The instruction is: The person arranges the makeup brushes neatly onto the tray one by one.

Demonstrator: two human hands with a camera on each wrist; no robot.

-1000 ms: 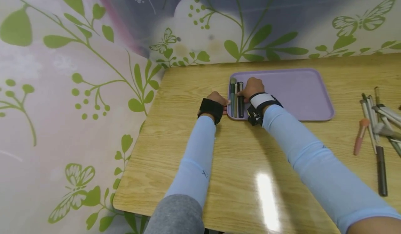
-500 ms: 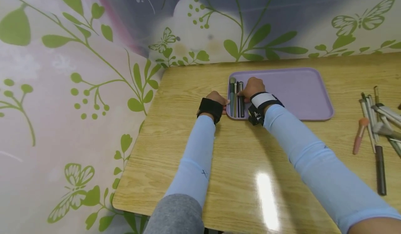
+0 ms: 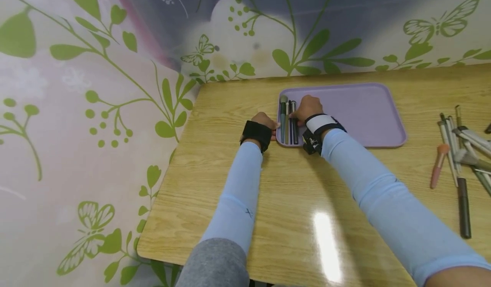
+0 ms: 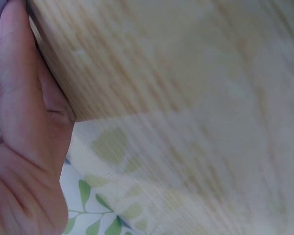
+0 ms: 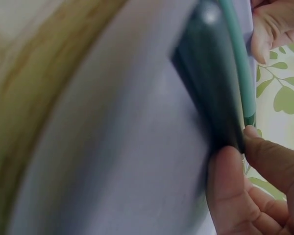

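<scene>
A purple tray (image 3: 356, 116) lies on the table, with several makeup brushes side by side along its left end. Leftmost of them is a green-handled brush (image 3: 283, 120) with a fluffy head. My right hand (image 3: 308, 108) is over the tray, and in the right wrist view its thumb and forefinger pinch a dark-handled makeup brush (image 5: 210, 83). That brush lies at the right of the row. At the tray's left rim, my left hand (image 3: 264, 121) grips the edge, thumb on the rim and the other fingers low on the outside.
To the right, a loose pile of makeup brushes (image 3: 466, 146) lies on the wooden table (image 3: 215, 184). A pink brush (image 3: 438, 167) and a thick dark handle (image 3: 464, 210) are at the pile's near side. A leaf-patterned wall covering (image 3: 238, 35) borders the table behind and at left.
The head view has shifted slightly. Both hands keep their places at the tray, and the row of brushes looks the same.
</scene>
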